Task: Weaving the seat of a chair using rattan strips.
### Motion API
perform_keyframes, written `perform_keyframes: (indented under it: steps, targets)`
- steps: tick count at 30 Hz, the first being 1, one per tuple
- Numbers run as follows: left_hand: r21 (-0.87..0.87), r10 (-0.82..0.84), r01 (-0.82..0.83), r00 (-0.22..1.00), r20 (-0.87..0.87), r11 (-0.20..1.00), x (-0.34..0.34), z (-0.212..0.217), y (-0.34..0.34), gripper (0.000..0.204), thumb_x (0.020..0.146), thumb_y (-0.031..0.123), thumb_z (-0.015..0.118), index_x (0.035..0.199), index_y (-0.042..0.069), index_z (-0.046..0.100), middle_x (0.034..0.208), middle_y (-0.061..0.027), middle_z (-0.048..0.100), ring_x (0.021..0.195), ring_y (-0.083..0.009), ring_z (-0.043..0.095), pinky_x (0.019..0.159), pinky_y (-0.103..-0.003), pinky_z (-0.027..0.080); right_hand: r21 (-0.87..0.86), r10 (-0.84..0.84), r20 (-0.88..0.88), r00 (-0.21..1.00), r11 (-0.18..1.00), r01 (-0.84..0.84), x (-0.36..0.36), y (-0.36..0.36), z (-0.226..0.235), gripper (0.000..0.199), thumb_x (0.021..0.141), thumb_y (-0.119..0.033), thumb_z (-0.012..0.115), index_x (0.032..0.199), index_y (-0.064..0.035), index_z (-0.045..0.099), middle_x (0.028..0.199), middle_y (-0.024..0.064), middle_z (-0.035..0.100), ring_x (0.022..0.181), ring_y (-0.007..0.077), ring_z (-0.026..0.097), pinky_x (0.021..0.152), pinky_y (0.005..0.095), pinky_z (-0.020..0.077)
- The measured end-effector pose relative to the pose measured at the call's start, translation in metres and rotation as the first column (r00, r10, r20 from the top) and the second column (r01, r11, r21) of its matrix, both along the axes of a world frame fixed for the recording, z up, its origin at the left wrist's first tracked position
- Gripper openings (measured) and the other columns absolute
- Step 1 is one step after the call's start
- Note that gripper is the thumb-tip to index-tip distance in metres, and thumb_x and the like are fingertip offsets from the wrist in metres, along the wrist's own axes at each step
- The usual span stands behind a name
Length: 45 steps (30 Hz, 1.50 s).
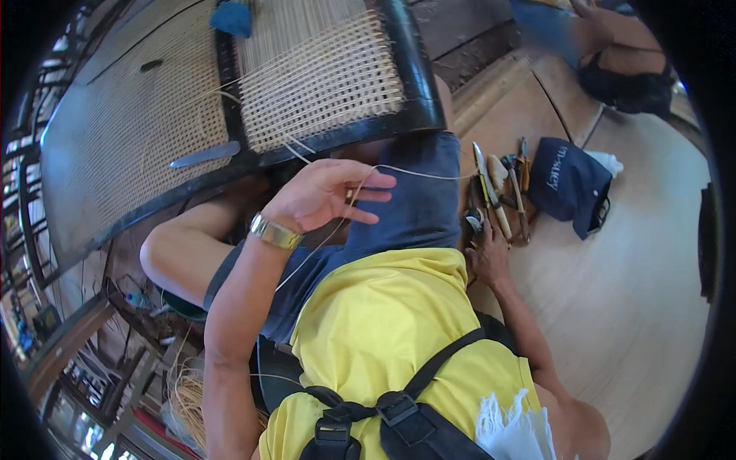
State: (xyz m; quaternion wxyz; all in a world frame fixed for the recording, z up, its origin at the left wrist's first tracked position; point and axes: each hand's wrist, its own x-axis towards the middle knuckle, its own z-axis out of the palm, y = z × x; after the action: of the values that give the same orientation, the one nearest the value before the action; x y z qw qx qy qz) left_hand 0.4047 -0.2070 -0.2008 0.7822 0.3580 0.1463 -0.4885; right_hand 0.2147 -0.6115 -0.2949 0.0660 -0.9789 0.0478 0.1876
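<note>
Pale wooden worktop fills the right side; dark chairs crowd the far left, another person at top right. Black frame with woven cane panel sits top center, over the wearer's legs. Second, wider woven panel to its left, grey blade-like tool lying near its edge. Blue cloth on the frame up top.

Left hand just below the near edge of the center panel, palm partly turned up, fingers loosely spread. Light cane strand crosses those fingers: one run goes down-left to the lap, the other goes right over the thigh toward the tools. Cannot tell if this grip pinches the strand or just lets it lie across.

Right hand down at the near end of the hand tools, on the worktop's left part, touching a metal tool; whether its grip is closed, can't tell. Navy cloth item right beside the tools. Cane bundle lower left, beside the left forearm.
</note>
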Motion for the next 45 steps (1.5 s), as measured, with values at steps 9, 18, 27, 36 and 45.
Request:
perform_keyframes:
  steps: [9,18,27,36,45]
  targets:
    - [0.085,0.028,-0.035,0.996,0.083,0.996,-0.007,-0.004,0.02,0.023,0.098,0.024,0.063,0.111,0.005,0.066,0.106,-0.0057,0.07,0.094,-0.0128,0.064,0.079,-0.035,0.056,0.02,0.179,0.044,0.983,0.983,-0.18,0.007,-0.005,0.007,0.078,0.079,-0.021,0.076,0.143,-0.0005,0.035,0.135,0.0281,0.042,0.123,0.0466,0.045,0.103,0.0488,0.0397]
    - [0.119,0.137,-0.158,0.976,0.169,0.98,-0.022,-0.007,0.045,0.018,0.099,0.019,0.062,0.111,0.007,0.067,0.092,-0.0008,0.069,0.072,-0.0057,0.058,0.063,-0.021,0.048,0.341,-0.013,-0.076,0.997,0.939,0.038,0.029,-0.03,0.031,0.022,0.084,-0.016,0.074,0.089,0.0011,0.061,0.086,0.0119,0.059,0.082,0.033,0.058,0.074,0.0406,0.0463]
    - [0.47,-0.027,-0.224,0.883,0.469,0.854,-0.014,-0.002,0.037,0.025,0.101,0.024,0.054,0.101,0.004,0.068,0.077,-0.0051,0.068,0.058,-0.0094,0.057,0.053,-0.023,0.045,0.745,-0.256,-0.464,0.848,0.406,0.529,0.098,0.019,0.078,0.023,0.088,-0.014,0.073,0.106,-0.0045,0.064,0.086,-0.0063,0.051,0.076,0.0031,0.047,0.067,0.0209,0.0378]
    - [0.733,-0.656,-0.185,0.341,0.673,0.655,-0.048,-0.021,-0.011,0.028,0.093,0.028,0.057,0.092,0.004,0.071,0.08,-0.0186,0.069,0.074,-0.0346,0.068,0.068,-0.043,0.053,0.874,0.402,-0.282,0.871,0.482,0.06,0.172,0.143,0.155,0.087,0.055,-0.035,0.096,0.127,-0.0039,0.058,0.075,-0.0063,0.042,0.069,0.0049,0.039,0.06,0.0222,0.03]
    - [0.559,-0.469,-0.005,0.538,0.7,0.829,-0.048,0.027,0.044,0.031,0.094,0.03,0.059,0.097,0.0,0.068,0.07,-0.0133,0.066,0.063,-0.0245,0.065,0.064,-0.038,0.051,0.73,0.368,-0.547,0.752,0.65,0.213,0.198,0.149,0.135,0.028,0.074,-0.023,0.083,0.086,-0.0057,0.066,0.074,-0.0058,0.057,0.067,0.0045,0.05,0.06,0.0229,0.0404]
